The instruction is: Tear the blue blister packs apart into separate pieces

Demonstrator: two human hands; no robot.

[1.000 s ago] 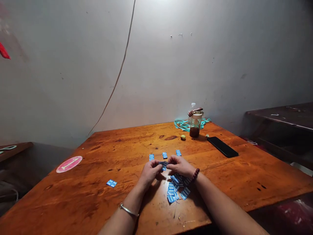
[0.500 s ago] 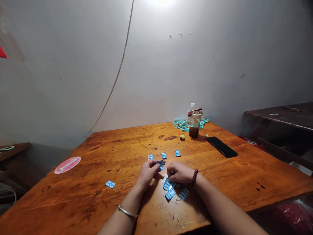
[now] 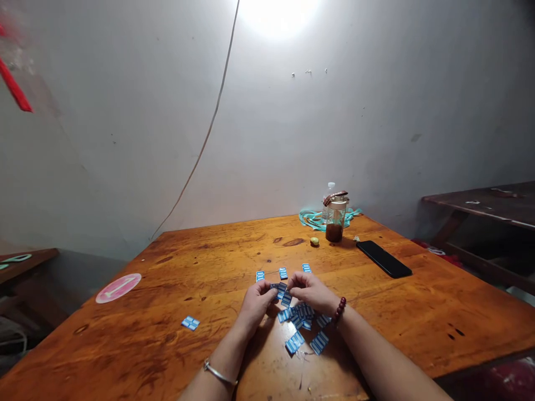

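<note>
My left hand [image 3: 256,305], a metal bangle on its wrist, pinches small blue-and-white striped cards [image 3: 279,291] between thumb and fingers. Close against them, my right hand [image 3: 311,293] has its fingertips closed on another striped card [image 3: 286,299]. What kind of cards they are is too small to read. Below the right hand lies a loose pile of the same cards [image 3: 296,341], some overlapping. Three small card groups [image 3: 283,273] sit in a row beyond my hands. Off to the left is a separate card group [image 3: 190,323].
A black phone [image 3: 383,259] lies at the right. Behind it stand a tumbler [image 3: 335,225] with dark contents and a clear bottle [image 3: 331,186], beside turquoise ribbon [image 3: 311,220]. A small yellowish object [image 3: 315,241] is nearby. A pink round sticker [image 3: 119,288] marks the wooden table [image 3: 217,250] at left.
My right hand has risen from the pile to the cards in my left hand, bringing a card with it. More of the pile shows. The whole view has tilted slightly up.
</note>
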